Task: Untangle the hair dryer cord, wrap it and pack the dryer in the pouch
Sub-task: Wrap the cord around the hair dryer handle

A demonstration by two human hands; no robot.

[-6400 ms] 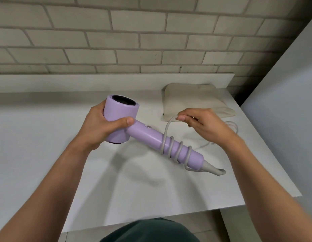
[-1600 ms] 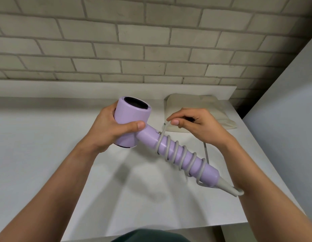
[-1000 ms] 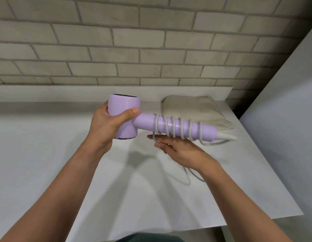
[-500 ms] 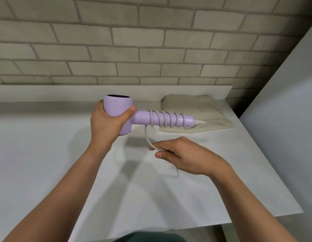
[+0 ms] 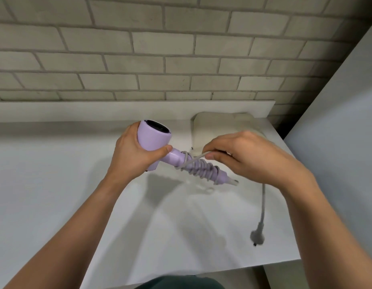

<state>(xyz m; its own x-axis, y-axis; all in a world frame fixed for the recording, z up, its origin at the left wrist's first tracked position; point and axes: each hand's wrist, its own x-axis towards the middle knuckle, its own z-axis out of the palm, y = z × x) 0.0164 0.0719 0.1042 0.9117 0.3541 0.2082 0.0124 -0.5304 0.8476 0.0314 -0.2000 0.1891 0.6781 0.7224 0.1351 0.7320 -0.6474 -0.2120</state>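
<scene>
Mid-frame, the lilac plastic hair dryer [image 5: 154,138], seemingly rigid, is gripped by the left hand [image 5: 131,157]; its limp grey cord [image 5: 196,157] (likely springy) is pinched by the right hand [image 5: 247,157].

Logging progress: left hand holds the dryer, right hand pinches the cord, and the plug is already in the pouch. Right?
No: the head view shows the plug loose below the right hand, outside the pouch. The left hand does hold the dryer, the right pinches the cord.

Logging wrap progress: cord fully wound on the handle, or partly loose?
Partly wound. The cord coils round the handle, but the right hand pinches a free length and the plug trails loose.
</scene>
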